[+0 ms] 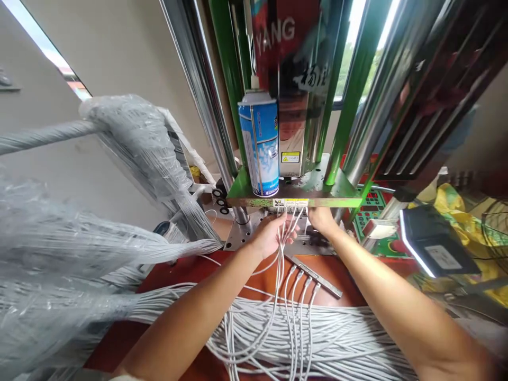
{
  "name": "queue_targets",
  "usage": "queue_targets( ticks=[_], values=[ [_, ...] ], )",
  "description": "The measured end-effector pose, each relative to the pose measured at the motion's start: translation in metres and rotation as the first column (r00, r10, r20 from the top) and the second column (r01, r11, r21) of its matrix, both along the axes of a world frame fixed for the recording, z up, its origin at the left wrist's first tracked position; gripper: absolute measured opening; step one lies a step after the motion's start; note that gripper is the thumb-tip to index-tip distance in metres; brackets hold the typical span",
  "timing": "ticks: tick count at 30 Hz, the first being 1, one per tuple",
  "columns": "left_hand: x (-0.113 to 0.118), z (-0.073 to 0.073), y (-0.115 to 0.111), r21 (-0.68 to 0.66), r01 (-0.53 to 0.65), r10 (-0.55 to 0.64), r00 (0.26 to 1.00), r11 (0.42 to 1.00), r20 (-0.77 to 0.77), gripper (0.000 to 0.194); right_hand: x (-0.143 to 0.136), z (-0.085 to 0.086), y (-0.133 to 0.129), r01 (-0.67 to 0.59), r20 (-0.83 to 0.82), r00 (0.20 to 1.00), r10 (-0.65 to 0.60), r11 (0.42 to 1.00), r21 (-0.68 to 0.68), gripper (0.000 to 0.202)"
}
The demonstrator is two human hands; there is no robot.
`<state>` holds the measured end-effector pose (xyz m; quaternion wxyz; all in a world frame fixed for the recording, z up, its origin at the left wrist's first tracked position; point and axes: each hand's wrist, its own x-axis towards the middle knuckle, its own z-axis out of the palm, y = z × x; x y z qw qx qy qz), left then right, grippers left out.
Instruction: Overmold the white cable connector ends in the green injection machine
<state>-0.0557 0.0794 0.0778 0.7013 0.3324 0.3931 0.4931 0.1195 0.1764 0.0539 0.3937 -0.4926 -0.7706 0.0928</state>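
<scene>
Cable pile [341, 333]: before press plate [333, 202]
Left hand [271, 235]: grasping white cables [281, 247] below press plate
Right hand [320, 219]: under press plate; cannot tell grip

Glossy red-brown tabletop [177, 272], its colour showing at the left and around the metal bar [313, 276]. Across the near part, a broad, layered spread of pale grey cables [341, 330], running mostly from left to right. Just behind that spread, the bar, narrow and lying aslant, with four plugs [308, 281] along its near side. From these, four thin leads [293, 312], draped forward over the layers, near some looser cable loops [230, 333].
</scene>
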Motion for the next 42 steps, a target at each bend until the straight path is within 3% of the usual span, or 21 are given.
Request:
queue_targets(
  ticks=[2, 4, 7, 12, 17, 21, 23, 25, 26, 27, 30, 31, 34, 35, 36, 38, 40, 42],
  values=[
    [0.005, 0.008, -0.026, -0.046, 0.087, -0.085, 0.996, 0.995, 0.041, 0.03, 0.007, -0.006, -0.033, 0.035, 0.001, 0.999, -0.035, 0.999, -0.006, 0.027],
    [0.011, 0.007, -0.058, -0.075, 0.144, -0.14, 0.988, 0.987, 0.068, 0.031, 0.014, -0.015, -0.071, 0.059, 0.021, 0.998, -0.058, 0.998, -0.025, 0.023],
    [0.021, -0.003, -0.108, -0.078, 0.112, -0.107, 0.992, 0.991, 0.059, 0.036, 0.021, -0.027, -0.123, 0.114, 0.068, 0.992, -0.109, 0.991, -0.069, 0.022],
    [0.028, -0.01, -0.158, -0.066, 0.127, -0.13, 0.991, 0.99, -0.035, 0.047, 0.034, -0.039, -0.16, 0.223, 0.09, 0.974, -0.208, 0.952, -0.208, 0.017],
    [0.015, -0.003, -0.163, 0.053, 0.203, -0.184, 0.951, 0.978, -0.247, 0.054, 0.051, -0.042, -0.161, 0.068, -0.029, 0.996, -0.083, 0.938, -0.34, 0.019],
    [0.006, 0.004, -0.159, 0.118, 0.319, -0.252, 0.887, 0.94, -0.387, 0.057, 0.051, -0.021, -0.169, -0.209, -0.28, 0.956, 0.085, 0.869, -0.449, 0.042],
    [0.005, 0.011, -0.16, 0.103, 0.43, -0.339, 0.818, 0.897, -0.465, 0.057, 0.049, -0.005, -0.181, -0.414, -0.441, 0.878, 0.186, 0.756, -0.506, 0.059],
    [0.004, 0.018, -0.163, 0.075, 0.529, -0.407, 0.728, 0.845, -0.551, 0.054, 0.05, 0.006, -0.195, -0.588, -0.587, 0.773, 0.241, 0.619, -0.52, 0.064],
    [0.003, 0.021, -0.165, 0.058, 0.57, -0.431, 0.68, 0.82, -0.593, 0.051, 0.051, 0.009, -0.202, -0.639, -0.647, 0.725, 0.236, 0.58, -0.505, 0.064],
    [0.001, 0.023, -0.166, 0.042, 0.605, -0.448, 0.633, 0.795, -0.632, 0.049, 0.053, 0.01, -0.209, -0.665, -0.696, 0.686, 0.21, 0.57, -0.483, 0.063],
    [-0.004, 0.026, -0.164, 0.008, 0.708, -0.477, 0.485, 0.707, -0.732, 0.043, 0.062, 0.004, -0.23, -0.642, -0.792, 0.605, 0.084, 0.64, -0.422, 0.059],
    [-0.005, 0.025, -0.163, 0.003, 0.735, -0.472, 0.438, 0.678, -0.765, 0.042, 0.064, 0.001, -0.237, -0.65, -0.812, 0.581, 0.065, 0.637, -0.414, 0.058],
    [-0.002, 0.026, -0.161, 0.023, 0.788, -0.388, 0.327, 0.615, -0.862, 0.035, 0.065, -0.004, -0.254, -0.759, -0.835, 0.535, 0.131, 0.508, -0.407, 0.056],
    [-0.001, 0.027, -0.16, 0.042, 0.791, -0.337, 0.307, 0.61, -0.89, 0.031, 0.066, -0.003, -0.257, -0.768, -0.825, 0.541, 0.161, 0.494, -0.407, 0.054],
    [0.001, 0.029, -0.159, 0.068, 0.792, -0.28, 0.294, 0.607, -0.914, 0.029, 0.067, -0.001, -0.258, -0.75, -0.81, 0.561, 0.173, 0.52, -0.409, 0.05],
    [0.002, 0.035, -0.155, 0.132, 0.796, -0.161, 0.277, 0.591, -0.947, 0.029, 0.077, 0.004, -0.258, -0.623, -0.771, 0.625, 0.12, 0.672, -0.4, 0.041],
    [0.002, 0.04, -0.15, 0.175, 0.825, -0.07, 0.25, 0.537, -0.966, 0.028, 0.101, 0.006, -0.259, -0.445, -0.755, 0.656, 0.006, 0.81, -0.381, 0.032],
    [0.0, 0.042, -0.145, 0.231, 0.859, 0.032, 0.243, 0.457, -0.969, 0.028, 0.141, -0.001, -0.265, -0.23, -0.749, 0.651, -0.128, 0.906, -0.355, 0.026]
  ],
)
